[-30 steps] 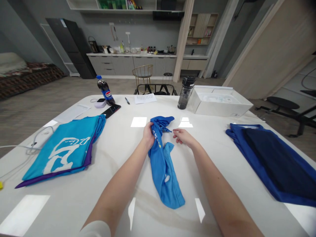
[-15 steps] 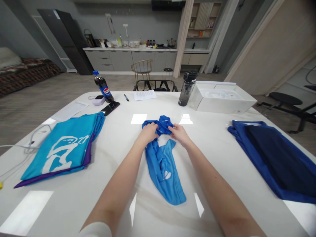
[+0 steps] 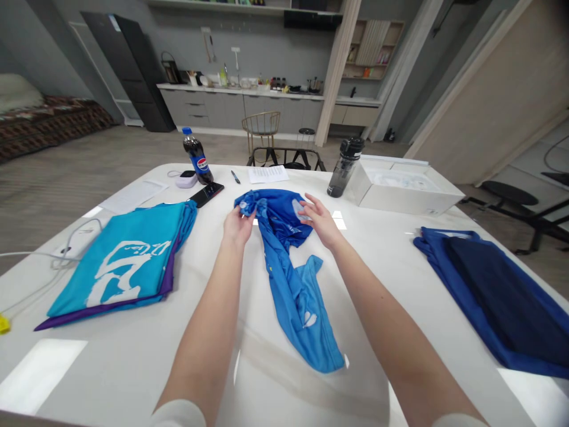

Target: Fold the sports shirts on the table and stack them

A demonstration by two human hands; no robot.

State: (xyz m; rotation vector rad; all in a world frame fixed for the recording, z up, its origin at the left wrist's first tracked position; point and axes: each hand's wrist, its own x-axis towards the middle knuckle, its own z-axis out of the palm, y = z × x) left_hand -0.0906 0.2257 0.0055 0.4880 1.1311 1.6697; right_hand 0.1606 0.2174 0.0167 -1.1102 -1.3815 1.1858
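A crumpled blue garment (image 3: 284, 281), going from dark to lighter blue with white prints, lies in front of me; its lower end trails towards me. My left hand (image 3: 239, 226) is closed on a bunched part at its upper left. At the upper right edge, beside a whitish patch on the cloth, is my right hand (image 3: 317, 219), its fingers apart; whether the fingertips touch the fabric I cannot tell. Folded turquoise and purple clothes (image 3: 128, 255) lie to the left. On the right is a stack of folded navy and dark blue clothes (image 3: 493, 290).
Along the white table's (image 3: 213, 379) far side stand a cola bottle (image 3: 198, 155), a dark water bottle (image 3: 344, 169) and an open white box (image 3: 406, 188). A phone (image 3: 207, 194), a pen (image 3: 235, 177) and papers (image 3: 268, 174) lie nearby. White cables (image 3: 66, 258) run at the left.
My hands have moved apart, the left one leftward with a bunch of cloth. The upper part of the garment is spread wider. My right hand's fingers have opened from their pinch.
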